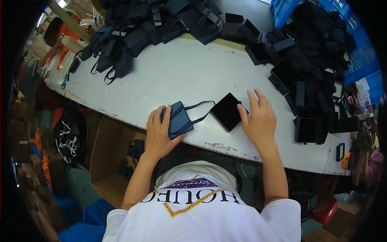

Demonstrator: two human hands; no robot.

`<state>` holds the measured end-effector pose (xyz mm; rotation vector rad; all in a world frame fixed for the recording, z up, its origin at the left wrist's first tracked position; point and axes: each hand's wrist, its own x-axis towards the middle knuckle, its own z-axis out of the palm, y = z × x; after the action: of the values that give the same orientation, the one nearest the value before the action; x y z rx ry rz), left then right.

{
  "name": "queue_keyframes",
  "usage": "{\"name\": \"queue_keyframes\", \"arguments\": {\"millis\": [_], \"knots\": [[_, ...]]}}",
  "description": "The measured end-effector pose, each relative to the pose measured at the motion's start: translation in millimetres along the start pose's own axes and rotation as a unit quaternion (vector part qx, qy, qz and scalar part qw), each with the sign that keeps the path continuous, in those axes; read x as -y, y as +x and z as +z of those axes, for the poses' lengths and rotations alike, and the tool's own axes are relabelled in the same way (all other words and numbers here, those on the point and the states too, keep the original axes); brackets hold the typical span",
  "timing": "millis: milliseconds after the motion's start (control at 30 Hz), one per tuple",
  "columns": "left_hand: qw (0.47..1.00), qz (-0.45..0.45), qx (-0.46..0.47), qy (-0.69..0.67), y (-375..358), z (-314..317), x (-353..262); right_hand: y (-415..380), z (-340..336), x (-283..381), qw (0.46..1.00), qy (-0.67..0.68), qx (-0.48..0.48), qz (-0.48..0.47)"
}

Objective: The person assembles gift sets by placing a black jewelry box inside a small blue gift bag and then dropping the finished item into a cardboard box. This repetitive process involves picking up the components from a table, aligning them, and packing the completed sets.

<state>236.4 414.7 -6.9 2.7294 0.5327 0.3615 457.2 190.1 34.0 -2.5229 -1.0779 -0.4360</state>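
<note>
A small dark blue bag lies near the table's front edge, its ribbon handle looping to the right. My left hand is around the bag's left side, fingers on top and thumb along its lower edge. Right of the handle lies an open black box, turned at an angle, with a dark inside. My right hand is beside the box's right corner, fingers apart, the thumb close to the box edge. Whether the thumb touches the box I cannot tell.
Dark bags are piled along the back left of the white table. Many black boxes are heaped at the right, near blue plastic crates. A cardboard box stands below the front edge at the left.
</note>
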Motion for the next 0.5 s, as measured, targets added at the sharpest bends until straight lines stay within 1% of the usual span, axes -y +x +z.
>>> {"name": "queue_keyframes", "arguments": {"millis": [100, 200, 267, 300, 333, 433, 467, 500], "knots": [[1.0, 0.002, 0.008, -0.017, 1.2, -3.1, -1.0, 21.1, 28.7, -11.1, 0.998, 0.053, 0.029, -0.035], [0.999, -0.004, -0.006, -0.045, -2.9, -1.1, 3.5, 21.8, 64.2, -19.2, 0.998, 0.045, 0.042, 0.005], [0.997, -0.006, -0.035, -0.069, -5.9, 3.0, 3.5, 16.7, 72.2, -17.4, 0.991, 0.131, 0.005, 0.037], [0.996, -0.008, -0.045, -0.077, -7.3, 5.8, 5.6, 14.6, 68.7, -12.0, 0.983, 0.172, -0.013, 0.058], [0.995, -0.008, -0.055, -0.085, -8.8, 10.7, 9.2, 12.6, 66.2, -3.6, 0.955, 0.267, -0.019, 0.127], [0.993, 0.0, -0.065, -0.102, -12.2, 14.9, 9.1, 20.5, 58.9, 39.9, 0.905, 0.397, -0.075, 0.135], [0.992, 0.008, -0.067, -0.108, -9.8, 16.4, 7.2, 26.3, 55.0, 55.5, 0.908, 0.393, -0.051, 0.136], [0.992, 0.013, -0.075, -0.105, -8.5, 18.2, 5.0, 32.2, 59.9, 67.2, 0.914, 0.381, -0.053, 0.13]]}}
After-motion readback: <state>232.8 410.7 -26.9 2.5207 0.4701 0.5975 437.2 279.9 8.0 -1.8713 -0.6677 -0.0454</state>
